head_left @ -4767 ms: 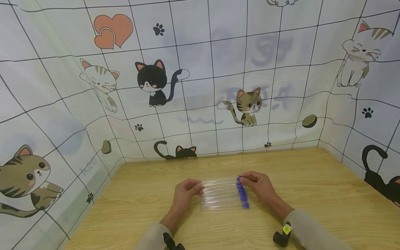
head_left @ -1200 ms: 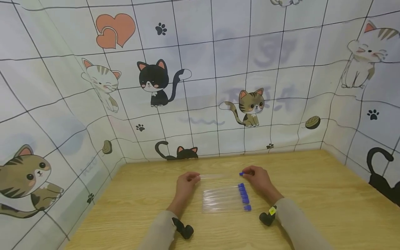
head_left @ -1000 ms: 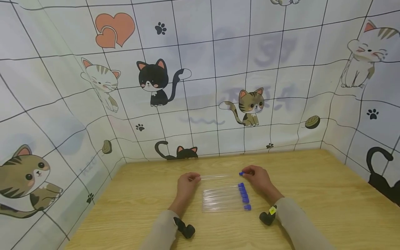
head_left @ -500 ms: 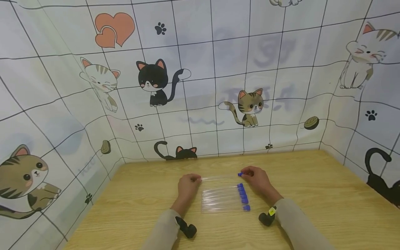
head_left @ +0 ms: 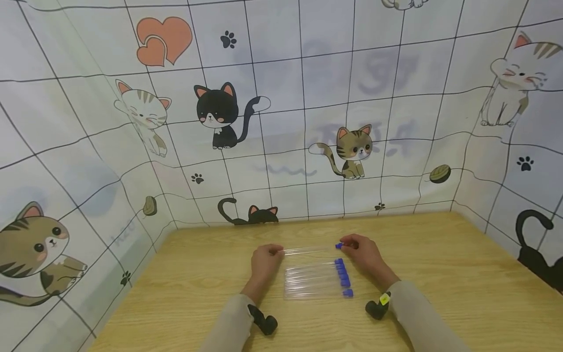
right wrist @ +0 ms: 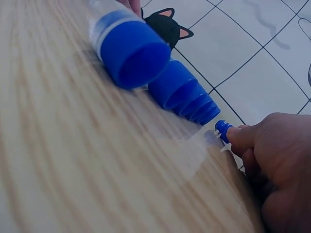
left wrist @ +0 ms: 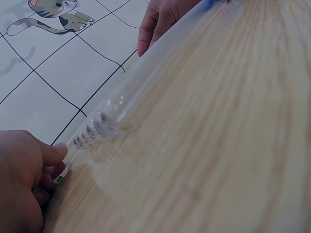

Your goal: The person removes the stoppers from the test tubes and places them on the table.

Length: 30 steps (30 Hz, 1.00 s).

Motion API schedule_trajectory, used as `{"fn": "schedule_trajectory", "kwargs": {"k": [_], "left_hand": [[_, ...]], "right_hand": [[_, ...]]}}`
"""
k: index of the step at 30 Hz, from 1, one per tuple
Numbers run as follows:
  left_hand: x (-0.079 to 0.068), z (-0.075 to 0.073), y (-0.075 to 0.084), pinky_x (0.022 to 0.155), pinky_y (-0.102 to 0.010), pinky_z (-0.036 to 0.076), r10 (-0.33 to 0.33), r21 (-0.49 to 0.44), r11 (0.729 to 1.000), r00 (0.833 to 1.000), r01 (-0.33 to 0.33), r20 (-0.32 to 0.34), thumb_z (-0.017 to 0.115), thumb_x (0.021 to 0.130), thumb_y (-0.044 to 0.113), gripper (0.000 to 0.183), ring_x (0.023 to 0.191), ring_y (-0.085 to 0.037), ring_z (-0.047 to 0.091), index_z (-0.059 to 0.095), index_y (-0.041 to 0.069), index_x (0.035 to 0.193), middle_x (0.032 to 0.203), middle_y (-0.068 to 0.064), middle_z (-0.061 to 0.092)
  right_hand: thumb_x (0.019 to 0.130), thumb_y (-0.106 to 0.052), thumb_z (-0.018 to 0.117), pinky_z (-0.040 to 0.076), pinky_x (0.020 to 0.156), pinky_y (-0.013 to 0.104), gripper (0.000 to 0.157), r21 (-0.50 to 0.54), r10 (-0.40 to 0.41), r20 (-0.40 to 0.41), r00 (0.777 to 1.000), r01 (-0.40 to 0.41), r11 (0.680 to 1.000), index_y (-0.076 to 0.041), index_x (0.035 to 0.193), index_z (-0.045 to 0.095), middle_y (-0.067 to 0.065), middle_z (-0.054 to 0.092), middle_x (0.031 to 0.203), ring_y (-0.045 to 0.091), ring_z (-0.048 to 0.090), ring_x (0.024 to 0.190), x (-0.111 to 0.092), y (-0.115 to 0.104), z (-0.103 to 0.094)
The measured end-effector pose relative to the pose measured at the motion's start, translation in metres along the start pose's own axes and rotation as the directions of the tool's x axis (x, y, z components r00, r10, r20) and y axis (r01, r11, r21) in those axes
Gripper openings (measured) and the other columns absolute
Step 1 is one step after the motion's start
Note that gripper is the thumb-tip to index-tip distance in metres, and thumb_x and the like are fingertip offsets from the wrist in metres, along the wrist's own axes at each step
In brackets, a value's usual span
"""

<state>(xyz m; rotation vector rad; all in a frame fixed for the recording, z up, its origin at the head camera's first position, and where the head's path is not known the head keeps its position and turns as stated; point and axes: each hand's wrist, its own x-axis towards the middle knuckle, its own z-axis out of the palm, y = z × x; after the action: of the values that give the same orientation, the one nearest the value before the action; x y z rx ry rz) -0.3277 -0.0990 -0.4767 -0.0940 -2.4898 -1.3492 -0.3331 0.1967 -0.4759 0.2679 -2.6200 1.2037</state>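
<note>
Several clear plastic test tubes (head_left: 308, 281) with blue caps (head_left: 342, 272) lie side by side on the table, caps to the right. The nearest tube's cap (head_left: 348, 293) sits a little apart from the others. Beyond the row, my left hand (head_left: 267, 260) pinches the left end of a single clear test tube (head_left: 303, 250), thumb against fingers. My right hand (head_left: 362, 252) pinches a small blue cap (right wrist: 223, 130) between thumb and fingertips, right by that tube's right end. In the left wrist view, the rounded tube ends (left wrist: 99, 125) lie beside my left fingers.
The wood-grain table (head_left: 198, 298) runs back to a white cloth backdrop (head_left: 281, 98) printed with grid lines and cartoon cats. Cloth also stands along the left and right sides. A black wrist camera (head_left: 264, 320) is strapped to the left sleeve, another (head_left: 377, 308) to the right.
Earlier both hands were at the row's far edge; one tube now lies apart beyond it. Over the last second my left hand shifted slightly right and nearer, narrowing the gap between tube and cap.
</note>
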Motion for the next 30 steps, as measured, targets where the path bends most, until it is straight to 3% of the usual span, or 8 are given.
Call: {"fn": "schedule_trajectory", "kwargs": {"k": [12, 18, 24, 30], "left_hand": [[0.001, 0.004, -0.005, 0.064, -0.032, 0.045, -0.011, -0.042, 0.999, 1.0, 0.01, -0.024, 0.071, 0.087, 0.019, 0.013, 0.072, -0.014, 0.056, 0.076, 0.011, 0.096, 0.08, 0.002, 0.064], [-0.003, 0.002, -0.002, 0.064, -0.03, 0.046, 0.022, -0.113, 0.993, 0.999, -0.025, -0.026, 0.071, 0.087, 0.016, 0.012, 0.072, -0.014, 0.056, 0.075, 0.009, 0.096, 0.081, 0.001, 0.065], [-0.019, -0.008, -0.005, 0.068, -0.03, 0.045, 0.066, -0.168, 0.984, 0.995, -0.054, 0.07, 0.07, 0.088, 0.016, 0.012, 0.078, -0.015, 0.055, 0.073, 0.008, 0.096, 0.086, 0.0, 0.064], [-0.026, -0.021, -0.012, 0.071, -0.028, 0.044, 0.099, -0.171, 0.983, 0.98, -0.069, 0.173, 0.07, 0.089, 0.021, 0.013, 0.082, -0.013, 0.055, 0.074, 0.011, 0.097, 0.089, 0.003, 0.064]], "right_hand": [[0.092, -0.018, 0.065, 0.047, 0.08, 0.04, 0.022, 0.055, 0.029, -0.029, 0.999, -0.028, 0.998, -0.008, 0.111, 0.067, 0.004, 0.066, 0.099, 0.023, 0.059, 0.093, -0.004, 0.003, 0.0], [0.093, -0.037, 0.063, 0.045, 0.078, 0.035, 0.03, 0.123, 0.095, -0.145, 0.985, -0.078, 0.989, -0.011, 0.106, 0.069, 0.004, 0.067, 0.101, 0.02, 0.058, 0.092, -0.003, 0.004, -0.002], [0.092, -0.046, 0.06, 0.046, 0.078, 0.034, 0.041, 0.143, 0.12, -0.173, 0.978, -0.096, 0.985, -0.009, 0.108, 0.069, 0.005, 0.066, 0.103, 0.021, 0.058, 0.093, -0.008, 0.002, -0.005], [0.092, -0.043, 0.062, 0.045, 0.078, 0.033, 0.035, 0.164, 0.151, -0.158, 0.976, -0.125, 0.979, -0.011, 0.102, 0.07, 0.003, 0.066, 0.099, 0.019, 0.057, 0.092, -0.018, -0.007, 0.0]]}}
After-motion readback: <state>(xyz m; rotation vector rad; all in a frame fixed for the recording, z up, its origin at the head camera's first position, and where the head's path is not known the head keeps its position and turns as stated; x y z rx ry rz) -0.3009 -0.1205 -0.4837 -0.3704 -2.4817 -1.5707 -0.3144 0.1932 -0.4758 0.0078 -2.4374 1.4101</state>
